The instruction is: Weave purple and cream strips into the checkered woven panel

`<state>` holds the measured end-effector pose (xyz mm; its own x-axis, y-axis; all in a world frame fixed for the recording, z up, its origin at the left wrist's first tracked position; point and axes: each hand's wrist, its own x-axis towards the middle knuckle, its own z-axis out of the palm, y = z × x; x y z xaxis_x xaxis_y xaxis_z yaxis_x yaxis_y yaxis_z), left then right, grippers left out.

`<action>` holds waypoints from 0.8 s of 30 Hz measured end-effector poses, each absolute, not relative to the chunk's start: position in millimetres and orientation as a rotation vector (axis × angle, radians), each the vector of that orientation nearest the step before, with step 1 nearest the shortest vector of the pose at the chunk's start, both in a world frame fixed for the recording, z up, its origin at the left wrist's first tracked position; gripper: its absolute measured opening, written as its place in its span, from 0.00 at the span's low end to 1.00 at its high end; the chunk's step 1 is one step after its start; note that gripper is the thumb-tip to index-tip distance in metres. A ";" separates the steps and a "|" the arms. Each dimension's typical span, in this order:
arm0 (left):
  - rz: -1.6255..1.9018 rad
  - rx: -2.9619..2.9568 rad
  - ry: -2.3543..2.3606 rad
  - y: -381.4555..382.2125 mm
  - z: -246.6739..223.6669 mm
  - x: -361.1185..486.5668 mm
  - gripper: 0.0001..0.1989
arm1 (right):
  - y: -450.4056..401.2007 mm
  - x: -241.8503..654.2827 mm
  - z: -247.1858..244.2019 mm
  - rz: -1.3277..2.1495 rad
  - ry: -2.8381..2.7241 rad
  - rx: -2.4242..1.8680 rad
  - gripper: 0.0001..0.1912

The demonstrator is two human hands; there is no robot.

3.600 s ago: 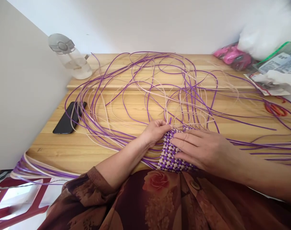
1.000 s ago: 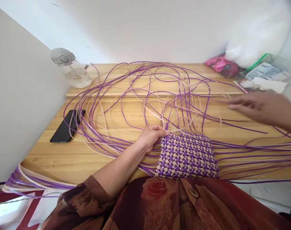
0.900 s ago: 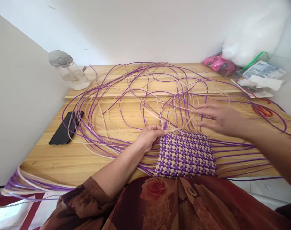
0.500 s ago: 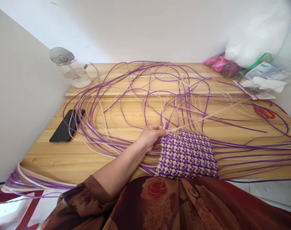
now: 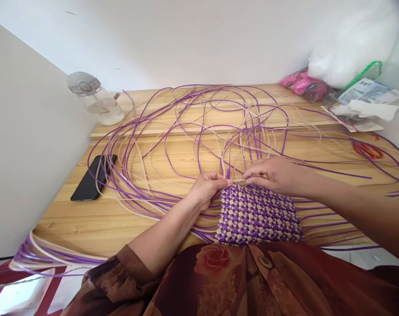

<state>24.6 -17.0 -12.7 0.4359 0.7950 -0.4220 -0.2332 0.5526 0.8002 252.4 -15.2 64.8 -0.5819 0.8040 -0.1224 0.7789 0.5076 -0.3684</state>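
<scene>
A purple and cream checkered woven mat lies at the near edge of the wooden table. Long purple and cream strands spread from it across the table. My left hand pinches the mat's far left corner, where a cream strand comes out. My right hand rests at the mat's far edge, its fingertips closed on that cream strand right beside my left fingers.
A black phone lies at the left under some strands. A clear lidded bottle stands at the back left. Pink items, a white bag and papers fill the back right. Red-handled scissors lie at the right.
My right hand left the mat, swept out to the right along the strands, went out of view, then came back to the mat's far edge. My left hand stayed put.
</scene>
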 end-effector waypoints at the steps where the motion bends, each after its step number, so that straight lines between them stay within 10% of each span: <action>1: 0.718 0.734 0.896 -17.2 -12.5 24.6 0.16 | -22.7 244.5 62.2 0.612 -2.681 -1.414 0.14; 12: 0.718 0.799 0.918 -16.9 -13.9 24.1 0.16 | -37.3 219.3 80.8 1.422 -1.965 -1.235 0.13; 24: 0.761 0.753 0.864 -16.6 -12.5 24.8 0.17 | -10.2 208.6 50.1 1.346 -1.840 -1.569 0.15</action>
<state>24.8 -16.6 -12.5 0.4352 0.8197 -0.3724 -0.2654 0.5120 0.8170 208.6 -10.2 50.1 -0.3101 0.9055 -0.2895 0.5498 -0.0776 -0.8317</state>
